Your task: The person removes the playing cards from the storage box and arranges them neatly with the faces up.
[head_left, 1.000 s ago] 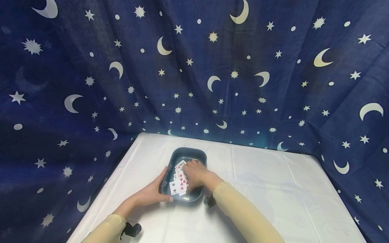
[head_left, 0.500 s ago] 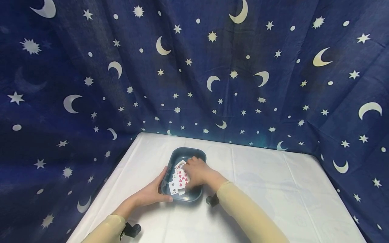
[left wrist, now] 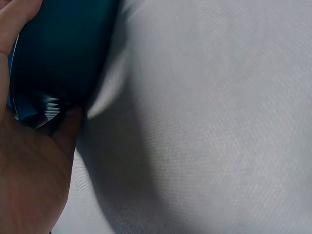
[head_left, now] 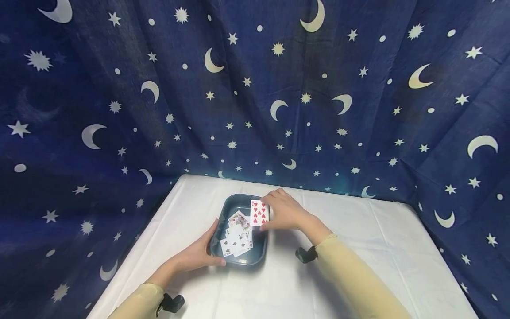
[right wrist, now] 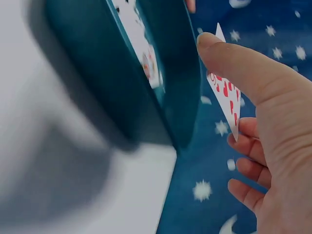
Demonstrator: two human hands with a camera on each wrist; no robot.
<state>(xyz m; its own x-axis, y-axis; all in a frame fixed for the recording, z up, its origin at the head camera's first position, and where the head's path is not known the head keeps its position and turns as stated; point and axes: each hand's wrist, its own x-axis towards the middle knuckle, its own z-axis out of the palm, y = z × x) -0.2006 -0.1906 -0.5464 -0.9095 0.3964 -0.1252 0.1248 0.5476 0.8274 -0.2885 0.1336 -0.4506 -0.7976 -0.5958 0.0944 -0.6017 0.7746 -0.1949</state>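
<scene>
My right hand pinches a heart card above the tray's far right rim — my left hand grips its near left corner, cards inside

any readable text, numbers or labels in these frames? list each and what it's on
"9", with red heart pips: on the playing card that the right hand pinches above the tray; the corner mark is small, the pips fit a nine.
Cards in the tray: black spade pips and one picture card show, but the corner numbers are too small to read.
Backdrop: moons and stars only, no words.
Wrist views: nothing legible.
</scene>
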